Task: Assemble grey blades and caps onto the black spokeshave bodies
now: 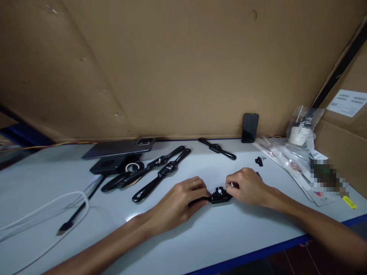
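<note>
Left hand (186, 198), right hand (246, 188); spokeshave (220, 197) between.

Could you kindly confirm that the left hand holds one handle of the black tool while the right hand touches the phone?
Not quite: the head view shows the right hand at the other side of the tool, not at the phone. The left hand does hold one handle.

Left hand (185, 196) closed, back upward; right hand (245, 186) curled, near it; bare forearms (123, 233) angled inward.
</note>
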Demonstrator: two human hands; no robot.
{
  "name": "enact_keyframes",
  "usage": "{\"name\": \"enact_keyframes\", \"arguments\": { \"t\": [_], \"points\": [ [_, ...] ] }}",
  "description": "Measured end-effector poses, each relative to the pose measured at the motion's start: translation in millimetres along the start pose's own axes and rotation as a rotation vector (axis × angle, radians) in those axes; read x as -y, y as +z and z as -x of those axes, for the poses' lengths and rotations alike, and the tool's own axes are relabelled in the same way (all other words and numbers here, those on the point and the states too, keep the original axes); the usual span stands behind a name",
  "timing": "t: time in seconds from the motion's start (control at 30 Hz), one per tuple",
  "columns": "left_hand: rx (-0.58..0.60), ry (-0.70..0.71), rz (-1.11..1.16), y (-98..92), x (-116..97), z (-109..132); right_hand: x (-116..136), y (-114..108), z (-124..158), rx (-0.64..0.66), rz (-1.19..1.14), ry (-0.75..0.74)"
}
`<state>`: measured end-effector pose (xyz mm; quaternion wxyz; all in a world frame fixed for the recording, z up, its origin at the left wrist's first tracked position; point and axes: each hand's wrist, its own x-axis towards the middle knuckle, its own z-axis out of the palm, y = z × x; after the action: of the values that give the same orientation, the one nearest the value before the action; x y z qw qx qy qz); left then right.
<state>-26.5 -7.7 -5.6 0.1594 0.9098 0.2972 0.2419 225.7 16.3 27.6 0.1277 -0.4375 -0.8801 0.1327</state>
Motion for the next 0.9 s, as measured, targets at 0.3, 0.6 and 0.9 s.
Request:
{"name": "enact_keyframes", "arguments": {
  "t": [0.3, 0.6, 0.9],
  "points": [
    [-0.004, -0.009, -0.002, -1.9, -3, -2, 5, -1, 2, 0.025, -0.014, 0.012],
    [-0.02, 0.007, 0.001, -0.9, -2, -1, -3, 2, -2, 0.001, -0.246, 0.025],
    [-0.006, 0.001, 0.0, -2.6, -3, -2, -2, 8, -9, 0.08, -0.476, 0.07]
  ]
}}
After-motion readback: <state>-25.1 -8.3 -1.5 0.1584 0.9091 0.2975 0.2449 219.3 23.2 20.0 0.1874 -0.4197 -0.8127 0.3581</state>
